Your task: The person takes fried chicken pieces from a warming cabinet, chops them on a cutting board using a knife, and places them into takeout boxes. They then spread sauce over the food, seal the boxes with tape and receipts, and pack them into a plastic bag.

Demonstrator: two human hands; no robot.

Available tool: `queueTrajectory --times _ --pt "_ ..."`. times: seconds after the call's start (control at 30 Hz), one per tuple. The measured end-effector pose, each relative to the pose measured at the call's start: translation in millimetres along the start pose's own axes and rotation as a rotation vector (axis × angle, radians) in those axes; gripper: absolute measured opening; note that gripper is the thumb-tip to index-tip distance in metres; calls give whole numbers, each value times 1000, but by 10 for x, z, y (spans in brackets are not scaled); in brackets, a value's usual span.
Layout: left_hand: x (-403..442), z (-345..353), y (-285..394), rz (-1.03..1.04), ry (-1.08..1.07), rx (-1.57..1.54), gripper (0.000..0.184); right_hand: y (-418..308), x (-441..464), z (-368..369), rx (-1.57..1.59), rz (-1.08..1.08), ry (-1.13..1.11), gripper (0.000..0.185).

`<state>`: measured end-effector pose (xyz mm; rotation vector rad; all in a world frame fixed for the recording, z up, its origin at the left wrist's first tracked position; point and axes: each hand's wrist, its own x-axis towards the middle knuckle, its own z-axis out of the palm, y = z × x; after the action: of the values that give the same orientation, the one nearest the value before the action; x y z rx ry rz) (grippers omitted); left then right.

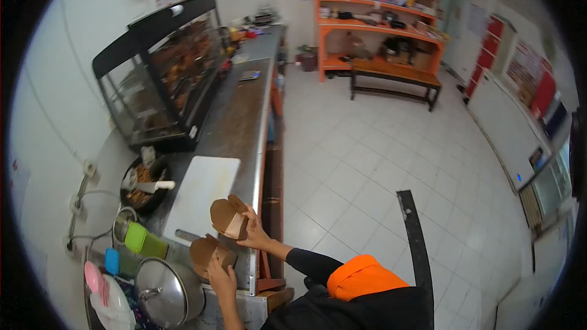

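Observation:
My right hand [255, 234] is closed on the side of an open brown paper food box [227, 215], fingers along its outer wall and flaps standing up. The box is at the right edge of the white cutting board [199, 192]. Just below and left is a second open brown paper box [205, 253], with my left hand [222, 278] closed on its near side. The two boxes are close together at the counter's near end. What is inside them is too unclear to tell. Part of a knife or slicer [186, 235] lies on the board's lower edge.
Left of the board are a dark pan [143, 198] with brown food and a white-handled knife [156, 186], a green container [145, 241] and a lidded steel pot [168, 293]. A glass food display case [162, 73] stands further along the counter. A bench [397, 73] is across the floor.

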<state>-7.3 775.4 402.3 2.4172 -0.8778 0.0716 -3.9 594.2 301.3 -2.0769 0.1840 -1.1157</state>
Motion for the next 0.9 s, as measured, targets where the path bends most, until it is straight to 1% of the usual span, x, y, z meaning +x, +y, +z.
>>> queueTrajectory --times 0.03,0.07,0.1,0.13,0.17,0.2,0.23,0.27,0.3,0.33,0.37,0.4,0.43,0.47,0.5,0.53,0.57,0.6,0.63,0.67,0.7,0.73,0.77,0.8,0.83,0.9 --pt "-45 -72 52 28 15 6 50 52 -4 77 -6 -49 -45 110" --pt "-95 -127 31 66 48 9 50 100 -9 143 30 -54 -61 106" --pt "-164 -216 25 32 67 22 50 112 -3 175 63 -59 -77 102" --pt "-261 -329 27 15 167 16 49 164 -31 206 59 -97 -103 109" --pt "-383 -443 11 -1 264 14 47 197 -67 261 150 -42 -133 115" --pt "-541 -553 -100 23 371 72 42 107 -67 219 83 -18 -131 118" --pt "-746 -693 -278 -3 457 137 42 28 -55 142 11 6 -126 120" --pt "-928 -884 -420 -22 538 201 41 15 -89 123 -25 112 -168 119" --pt "-1096 -1205 -392 -70 592 390 36 15 -159 103 -67 220 -211 118" --pt "-1353 -1469 -696 -46 733 496 39 138 -264 126 -143 130 -168 121" --pt "-1835 -1848 -1227 17 757 174 44 40 -317 63 -195 240 -197 124" --pt "-2019 -2251 -1337 -111 941 734 48 -38 -334 -35 -124 222 -65 125" --pt "-2304 -2612 -1386 -263 1062 1328 52 118 -469 9 -84 200 -4 125" --pt "-2523 -2957 -1296 -517 1091 1379 54 119 -560 -22 20 235 92 125" --pt "-2731 -3306 -1224 -785 1114 1440 56 -12 -612 -160 -77 156 159 121" --pt "-3003 -3625 -1503 -461 1251 1548 58 -65 -675 -184 -313 9 282 111" --pt "-3234 -3822 -1684 -438 1241 1410 60 -283 -671 -319 -403 -201 372 106" --pt "-3368 -3836 -1883 -662 1268 1049 50 -334 -809 -337 -280 -126 488 99" --pt "-3126 -3825 -1463 -898 1051 884 47 -542 -957 -386 -382 17 513 89" --pt "-3144 -3885 -1324 -752 858 686 45 -771 -1092 -413 -459 76 574 80" --pt "-3271 -3937 -1363 -675 738 794 45 -806 -1275 -390 -406 79 638 82" --pt "-3369 -4002 -1348 -560 767 703 51 -1008 -1426 -347 -424 120 674 75" --pt "-3440 -4052 -1293 -425 799 609 58 -1072 -1577 -360 -362 72 707 70" --pt "-3598 -4068 -1418 -406 821 155 68 -1141 -1635 -260 -305 26 749 66" --pt "-3737 -4105 -1524 -345 823 -304 79 -1384 -1588 -149 -265 14 728 66" --pt "-3804 -4280 -1597 -296 607 -503 81 -1929 -1567 -90 -172 22 695 55"
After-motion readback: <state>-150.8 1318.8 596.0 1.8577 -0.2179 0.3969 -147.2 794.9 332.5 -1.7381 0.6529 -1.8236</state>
